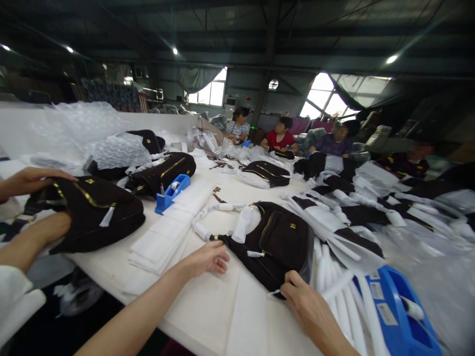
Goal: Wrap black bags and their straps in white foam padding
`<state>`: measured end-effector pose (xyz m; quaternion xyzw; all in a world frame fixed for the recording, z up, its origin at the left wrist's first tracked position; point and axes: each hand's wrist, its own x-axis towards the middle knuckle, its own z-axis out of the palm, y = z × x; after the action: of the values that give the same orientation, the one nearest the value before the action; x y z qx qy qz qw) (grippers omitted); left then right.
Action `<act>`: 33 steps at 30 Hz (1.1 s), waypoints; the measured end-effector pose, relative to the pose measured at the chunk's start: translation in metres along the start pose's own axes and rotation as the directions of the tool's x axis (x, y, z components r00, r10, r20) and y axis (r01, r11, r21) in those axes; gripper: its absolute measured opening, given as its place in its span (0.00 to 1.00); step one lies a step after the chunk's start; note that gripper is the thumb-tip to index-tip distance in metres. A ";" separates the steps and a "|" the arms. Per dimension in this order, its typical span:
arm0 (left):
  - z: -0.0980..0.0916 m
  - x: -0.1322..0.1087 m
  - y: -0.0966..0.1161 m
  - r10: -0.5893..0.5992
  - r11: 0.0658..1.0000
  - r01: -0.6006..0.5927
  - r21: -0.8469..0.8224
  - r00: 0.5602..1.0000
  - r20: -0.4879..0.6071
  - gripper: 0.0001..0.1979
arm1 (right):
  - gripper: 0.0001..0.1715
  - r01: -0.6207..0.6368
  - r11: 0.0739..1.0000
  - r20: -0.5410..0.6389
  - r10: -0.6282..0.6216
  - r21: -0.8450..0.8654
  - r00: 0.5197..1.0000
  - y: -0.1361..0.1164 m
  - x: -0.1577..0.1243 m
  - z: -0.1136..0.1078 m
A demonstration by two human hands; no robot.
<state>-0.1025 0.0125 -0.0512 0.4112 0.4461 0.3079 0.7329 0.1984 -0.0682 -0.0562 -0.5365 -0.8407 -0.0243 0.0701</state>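
Observation:
A black handbag [284,237] with gold zips and a small gold emblem lies on the white table before me. White wrapping covers its strap [202,225] and zip pull [255,254]. My right hand [302,296] is closed on the bag's lower right edge, thumb and fingers at the fabric. Beside the bag's left side, close to the strap end, my left hand [208,258] is open, its fingers loosely bent and holding nothing. Partly under the bag and in front of it lies a white sheet [248,316].
A co-worker's hands [55,225] hold another black bag [107,212] at left. Stacked white sheets [159,242] and a blue tape dispenser [172,193] lie between. White foam tubes [343,296] and a larger blue dispenser [404,311] stand at right. Several people sit across the table.

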 end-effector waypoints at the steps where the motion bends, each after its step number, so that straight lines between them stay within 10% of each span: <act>1: 0.003 0.003 -0.001 0.028 0.996 -0.029 -0.090 1.000 -0.013 0.22 | 0.18 -0.010 1.000 -0.003 0.010 0.028 1.000 0.000 0.002 -0.001; 7: 0.020 0.028 0.013 0.088 0.821 -0.189 -0.538 0.974 -0.208 0.13 | 0.18 -0.023 0.995 0.000 0.023 0.100 1.000 0.003 0.007 -0.003; 17: 0.048 0.089 0.039 0.052 0.818 -0.192 -0.543 0.964 -0.262 0.08 | 0.18 -0.079 0.991 -0.145 0.093 0.104 0.985 0.000 0.009 0.022; 24: 0.068 0.102 0.114 0.274 0.857 -0.250 -0.451 0.962 -0.014 0.13 | 0.16 -0.080 0.954 -0.178 0.136 0.290 0.975 -0.010 0.036 0.003; 33: 0.080 0.088 0.221 0.459 0.888 -0.428 -0.169 0.805 0.376 0.20 | 0.13 0.030 0.877 -0.213 0.083 0.479 0.973 -0.041 0.081 -0.021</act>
<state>-0.0124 0.1629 0.1285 0.5306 0.1635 0.3950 0.7320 0.1299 -0.0150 -0.0225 -0.5076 -0.7993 0.1244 0.2966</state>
